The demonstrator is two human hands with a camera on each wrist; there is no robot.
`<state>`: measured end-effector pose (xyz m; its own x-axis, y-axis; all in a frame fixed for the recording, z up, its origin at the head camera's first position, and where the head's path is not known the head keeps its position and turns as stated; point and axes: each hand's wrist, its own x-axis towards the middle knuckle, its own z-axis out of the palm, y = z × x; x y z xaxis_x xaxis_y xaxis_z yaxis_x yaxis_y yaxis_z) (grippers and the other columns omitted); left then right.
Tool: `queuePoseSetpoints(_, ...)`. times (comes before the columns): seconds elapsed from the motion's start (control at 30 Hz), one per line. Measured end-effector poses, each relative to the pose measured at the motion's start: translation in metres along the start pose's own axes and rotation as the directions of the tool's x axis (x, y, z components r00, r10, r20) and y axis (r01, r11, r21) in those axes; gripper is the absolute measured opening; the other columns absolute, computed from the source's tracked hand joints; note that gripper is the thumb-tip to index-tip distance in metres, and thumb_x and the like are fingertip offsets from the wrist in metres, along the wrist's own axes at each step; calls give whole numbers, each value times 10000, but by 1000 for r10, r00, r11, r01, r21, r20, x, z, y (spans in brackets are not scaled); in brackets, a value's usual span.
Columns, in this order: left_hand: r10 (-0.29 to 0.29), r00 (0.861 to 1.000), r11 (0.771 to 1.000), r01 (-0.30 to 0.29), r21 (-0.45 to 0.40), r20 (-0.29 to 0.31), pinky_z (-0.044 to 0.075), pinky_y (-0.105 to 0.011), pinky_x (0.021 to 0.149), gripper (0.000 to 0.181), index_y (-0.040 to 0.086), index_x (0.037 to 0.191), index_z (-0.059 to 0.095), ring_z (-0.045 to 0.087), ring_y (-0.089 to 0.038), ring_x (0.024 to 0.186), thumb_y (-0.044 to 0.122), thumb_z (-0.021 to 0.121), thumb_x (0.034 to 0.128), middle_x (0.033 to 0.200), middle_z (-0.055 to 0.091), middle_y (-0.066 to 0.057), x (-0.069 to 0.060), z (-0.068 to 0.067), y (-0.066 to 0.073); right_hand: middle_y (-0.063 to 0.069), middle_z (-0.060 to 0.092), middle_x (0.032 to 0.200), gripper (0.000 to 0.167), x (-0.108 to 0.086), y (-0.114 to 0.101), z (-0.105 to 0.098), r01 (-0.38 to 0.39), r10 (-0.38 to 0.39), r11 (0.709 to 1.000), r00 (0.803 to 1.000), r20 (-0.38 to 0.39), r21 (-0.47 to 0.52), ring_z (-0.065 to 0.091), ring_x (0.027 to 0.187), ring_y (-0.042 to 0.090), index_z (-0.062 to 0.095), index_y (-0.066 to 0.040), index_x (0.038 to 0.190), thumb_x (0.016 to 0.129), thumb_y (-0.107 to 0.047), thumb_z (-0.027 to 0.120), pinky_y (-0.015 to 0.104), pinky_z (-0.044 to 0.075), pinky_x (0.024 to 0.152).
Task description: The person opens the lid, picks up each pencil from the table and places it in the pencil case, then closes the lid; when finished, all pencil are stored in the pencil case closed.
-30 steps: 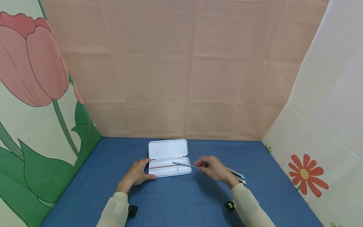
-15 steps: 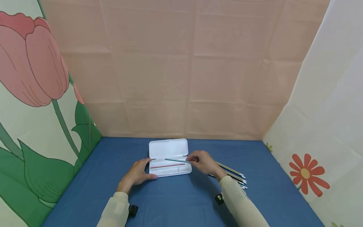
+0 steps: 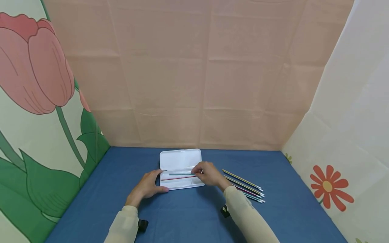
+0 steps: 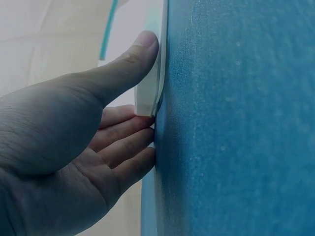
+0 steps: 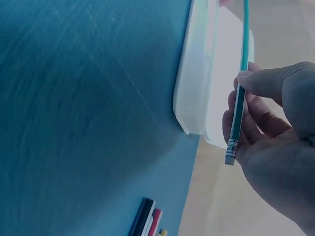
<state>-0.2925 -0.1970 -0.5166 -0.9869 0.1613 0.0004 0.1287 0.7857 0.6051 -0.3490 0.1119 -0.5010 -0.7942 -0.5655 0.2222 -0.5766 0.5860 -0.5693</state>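
Observation:
A white pencil case [image 3: 180, 184] lies with its lid [image 3: 180, 160] raised on the blue cloth. My left hand [image 3: 147, 185] holds its left end, thumb along the near side and fingers at the end; the left wrist view shows this thumb [image 4: 130, 61] against the case wall. With thumb and fingers my right hand [image 3: 208, 173] pinches a teal pencil [image 5: 239, 105] close to its eraser end. That pencil spans lengthwise above the case's tray, its other end pointing left. Inside the tray lies a red pencil [image 3: 176, 178], partly hidden by the right hand.
Several pencils [image 3: 244, 185] with white ends lie side by side on the cloth, right of the case. A blue cloth [image 3: 182, 216] covers the table. Behind rises a beige backdrop [image 3: 200, 84], with printed flower curtains [image 3: 326, 186] at both sides.
My right hand has moved left, carrying the teal pencil from the case's right edge to above the tray, roughly parallel with the red one. The left hand has stayed on the case.

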Motion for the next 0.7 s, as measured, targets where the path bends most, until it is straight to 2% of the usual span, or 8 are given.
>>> queuePoseSetpoints(0.17, 1, 1000, 1000, -1, -18, -2, 421, -739, 1293, 972, -28, 1638, 526, 505, -547, 1578, 354, 997, 879, 1688, 546, -300, 0, 0, 0, 64, 836, 1049, 233, 7, -1, 10, 4, -4, 1000, 1000, 2, -23, 663, 890, 104, 880, -73, 1115, 1025, 52, 705, 266, 575, 816)
queuePoseSetpoints(0.4, 22, 1000, 1000, -22, 5, -18, 449, -754, 1251, 971, -30, 1615, 547, 539, -559, 1531, 437, 983, 885, 1650, 574, -315, 2, 2, -7, 64, 837, 1082, 253, 16, -5, 19, -39, 39, 998, 999, 12, -40, 685, 939, 138, 887, -79, 1112, 1025, 59, 693, 356, 617, 901)
queuePoseSetpoints(0.5, 8, 1000, 1000, -8, -3, -6, 436, -748, 1271, 958, -26, 1627, 536, 524, -551, 1553, 406, 980, 896, 1669, 560, -308, 3, 2, -7, 62, 843, 1082, 249, 21, -7, 22, -45, 46, 997, 999, 16, -58, 710, 956, 151, 889, -83, 1106, 1024, 50, 694, 378, 633, 926)
queuePoseSetpoints(0.53, -1, 1000, 1000, 1, -14, 7, 414, -752, 1289, 959, -33, 1631, 530, 508, -553, 1570, 362, 989, 888, 1680, 549, -308, 1, 0, -3, 62, 844, 1080, 245, 22, -8, 23, -47, 49, 997, 999, 16, -64, 716, 960, 154, 888, -84, 1103, 1025, 45, 695, 384, 638, 931)
queuePoseSetpoints(0.7, -4, 1000, 1000, 4, 9, 13, 430, -739, 1286, 951, -22, 1638, 526, 517, -538, 1568, 353, 985, 895, 1684, 553, -293, 3, 0, -2, 69, 844, 1088, 237, 30, -12, 27, -66, 69, 995, 997, 37, -79, 722, 970, 153, 886, -80, 1110, 1037, 23, 686, 385, 649, 941)
